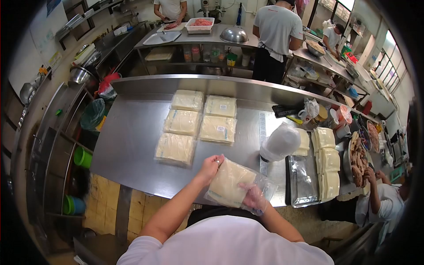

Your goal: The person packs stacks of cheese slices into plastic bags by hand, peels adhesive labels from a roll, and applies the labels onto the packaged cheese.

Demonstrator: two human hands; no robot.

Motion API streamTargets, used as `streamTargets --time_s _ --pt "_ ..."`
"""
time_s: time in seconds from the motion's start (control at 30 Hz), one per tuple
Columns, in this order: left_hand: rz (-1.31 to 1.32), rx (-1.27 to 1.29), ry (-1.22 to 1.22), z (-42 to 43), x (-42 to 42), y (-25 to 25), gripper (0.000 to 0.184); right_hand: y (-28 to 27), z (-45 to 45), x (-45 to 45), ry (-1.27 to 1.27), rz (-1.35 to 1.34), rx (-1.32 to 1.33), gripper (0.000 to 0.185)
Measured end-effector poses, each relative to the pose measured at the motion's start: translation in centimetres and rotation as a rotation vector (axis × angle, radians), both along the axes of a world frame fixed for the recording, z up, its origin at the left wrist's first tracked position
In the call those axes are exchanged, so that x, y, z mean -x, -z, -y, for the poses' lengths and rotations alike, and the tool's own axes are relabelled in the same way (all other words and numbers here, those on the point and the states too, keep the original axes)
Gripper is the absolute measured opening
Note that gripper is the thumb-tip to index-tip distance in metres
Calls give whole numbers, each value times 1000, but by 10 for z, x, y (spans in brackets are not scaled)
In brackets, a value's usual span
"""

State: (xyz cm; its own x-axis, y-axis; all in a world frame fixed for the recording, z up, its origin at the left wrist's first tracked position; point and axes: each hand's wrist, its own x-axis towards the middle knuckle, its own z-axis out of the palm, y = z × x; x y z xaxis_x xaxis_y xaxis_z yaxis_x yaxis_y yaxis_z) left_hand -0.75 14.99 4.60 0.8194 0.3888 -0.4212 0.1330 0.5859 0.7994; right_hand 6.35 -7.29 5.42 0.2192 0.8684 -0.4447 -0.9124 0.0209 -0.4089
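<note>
Close to my body, over the table's front edge, I hold a clear plastic bag [266, 186] with a stack of pale yellow square dough sheets [234, 176] in it. My left hand [211, 169] pinches the bag at its upper left corner. My right hand [254, 197] shows through the plastic; it appears to be inside the bag's mouth, fingers against the sheets. Beyond my hands lie several filled bags of the same sheets [181, 122] in two columns. To the right, unbagged stacks of sheets [330, 160] sit beside a metal tray [304, 181].
A plastic-covered upright bundle [282, 140] stands right of my hands on the steel table [128, 132]. A raised steel rim [212, 84] runs along the back. A co-worker [384, 198] handles meat in a large bowl [356, 163] at right. Other people work behind.
</note>
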Motion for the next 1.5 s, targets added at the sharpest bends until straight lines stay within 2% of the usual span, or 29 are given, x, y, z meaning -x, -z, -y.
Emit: streamTargets --time_s 0.1,0.33,0.4,0.5,0.63,0.73,0.8,0.9,1.0,1.07,1.1,1.13,1.2,1.23,1.3,1.33,1.37,1.4,1.43,1.5 --pt "110 -241 54 -2 4 -6 16 -8 -4 -1 -7 16 52 57" --pt "14 -5 -86 -25 5 -7 12 -17 -12 0 -69 24 56 56" --pt "-10 29 -94 -26 12 -9 14 -22 -12 1 -6 50 72 57" --pt "-41 -291 334 -17 41 6 18 -23 -15 -10 56 -14 15 57" --pt "-168 -132 285 -15 78 38 20 -25 -5 -15 227 32 -160 53" --pt "-239 -82 183 -22 99 55 21 -42 -30 -31 106 729 305 52" --pt "-255 -109 120 -28 108 66 21 -61 -46 -29 -21 1551 450 59" --pt "-300 -179 75 -30 108 63 21 13 -83 -16 -271 2439 496 64" --pt "-285 -418 154 -24 105 75 26 82 -69 31 -470 2475 664 66" --pt "-277 -893 229 -9 108 52 36 89 -50 52 -517 2225 583 67" --pt "-266 -1128 264 1 111 35 42 86 -41 57 -539 2099 546 67" --pt "-249 -1209 311 8 112 20 56 72 -33 59 -517 2052 550 65" --pt "-238 -1414 243 24 103 17 52 42 -18 65 -465 1960 553 60" --pt "-228 -1522 206 28 100 16 50 28 -22 61 -319 2110 630 56" --pt "-314 -1540 365 18 80 35 41 3 -34 43 1 2379 794 50" --pt "-355 -1549 443 10 64 45 37 29 -34 16 -187 2311 907 43" --pt "-299 -1547 401 -3 49 52 31 53 -31 -15 -369 2230 1008 38" --pt "-248 -1546 355 -21 35 51 26 43 -30 -38 -227 2152 941 34" --pt "-212 -1553 271 -32 24 28 23 26 -33 -55 -94 2064 871 31" --pt "-146 -1553 117 -34 22 -39 17 -57 -45 -54 -20 1909 858 28"
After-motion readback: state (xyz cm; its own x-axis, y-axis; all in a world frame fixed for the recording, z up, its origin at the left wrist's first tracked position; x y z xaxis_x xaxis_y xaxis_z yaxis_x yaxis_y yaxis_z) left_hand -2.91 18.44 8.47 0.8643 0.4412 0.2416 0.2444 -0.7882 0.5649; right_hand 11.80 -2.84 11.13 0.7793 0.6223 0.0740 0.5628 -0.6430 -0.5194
